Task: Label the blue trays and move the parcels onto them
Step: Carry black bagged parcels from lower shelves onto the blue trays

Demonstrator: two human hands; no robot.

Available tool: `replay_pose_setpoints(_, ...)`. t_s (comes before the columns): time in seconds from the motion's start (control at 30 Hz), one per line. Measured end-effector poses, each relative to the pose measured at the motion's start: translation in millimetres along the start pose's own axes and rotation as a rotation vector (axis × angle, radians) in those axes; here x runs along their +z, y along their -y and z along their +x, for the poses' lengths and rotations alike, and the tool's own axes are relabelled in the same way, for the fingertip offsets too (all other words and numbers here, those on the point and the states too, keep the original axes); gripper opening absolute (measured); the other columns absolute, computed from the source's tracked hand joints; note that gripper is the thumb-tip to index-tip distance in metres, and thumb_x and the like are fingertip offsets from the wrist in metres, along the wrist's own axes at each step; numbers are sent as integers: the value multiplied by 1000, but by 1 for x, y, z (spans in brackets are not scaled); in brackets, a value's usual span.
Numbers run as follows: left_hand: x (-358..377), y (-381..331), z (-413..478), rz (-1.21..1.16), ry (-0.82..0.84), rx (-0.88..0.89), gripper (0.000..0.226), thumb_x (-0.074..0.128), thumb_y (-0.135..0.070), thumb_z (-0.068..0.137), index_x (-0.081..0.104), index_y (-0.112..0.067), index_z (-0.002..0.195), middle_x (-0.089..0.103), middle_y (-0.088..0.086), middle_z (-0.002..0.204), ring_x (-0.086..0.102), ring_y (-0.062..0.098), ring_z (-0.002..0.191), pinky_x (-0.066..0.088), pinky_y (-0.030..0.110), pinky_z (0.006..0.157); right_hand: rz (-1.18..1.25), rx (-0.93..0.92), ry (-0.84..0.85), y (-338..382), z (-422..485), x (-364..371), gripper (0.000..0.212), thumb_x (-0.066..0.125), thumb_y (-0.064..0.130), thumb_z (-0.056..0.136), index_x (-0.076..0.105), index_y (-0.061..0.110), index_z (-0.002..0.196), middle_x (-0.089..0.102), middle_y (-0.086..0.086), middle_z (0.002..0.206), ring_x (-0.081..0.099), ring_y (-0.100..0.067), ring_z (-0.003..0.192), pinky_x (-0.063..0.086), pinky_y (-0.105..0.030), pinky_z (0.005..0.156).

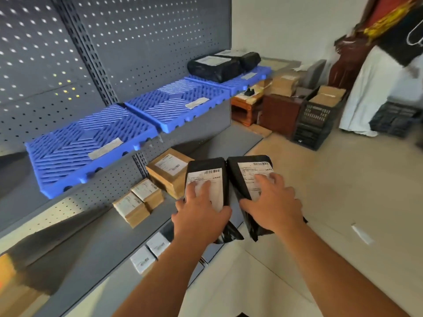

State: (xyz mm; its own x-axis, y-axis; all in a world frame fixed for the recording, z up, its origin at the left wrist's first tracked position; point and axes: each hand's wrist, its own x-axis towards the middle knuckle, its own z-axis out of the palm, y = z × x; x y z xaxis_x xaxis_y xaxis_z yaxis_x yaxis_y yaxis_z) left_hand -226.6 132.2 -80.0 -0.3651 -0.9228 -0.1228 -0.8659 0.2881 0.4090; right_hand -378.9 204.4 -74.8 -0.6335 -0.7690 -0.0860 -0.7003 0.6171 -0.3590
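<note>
Barcode labels [207,183] on both gripped black parcels [249,177]

Three blue trays [91,145], four black parcels [207,179], five cardboard boxes [168,172].

Shelf layout

Upper shelf: three trays side by side, near [91,147], middle [176,106], far [249,81]; two parcels [215,67] on the far tray. Lower shelf: boxes [146,195]. Crate [315,117] on floor beyond
</note>
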Motion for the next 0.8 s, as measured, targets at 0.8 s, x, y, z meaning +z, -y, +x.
replay_pose_setpoints(0.8,51,-266,175,-46,14,390,81,53,-63,82,17,-41,152,15,-11,162,36,36,134,41,57,104,192,398,-300,-182,178,-144,76,61,62,78,32,40,145,22,6,155,38,-34,127,37,-50,100)
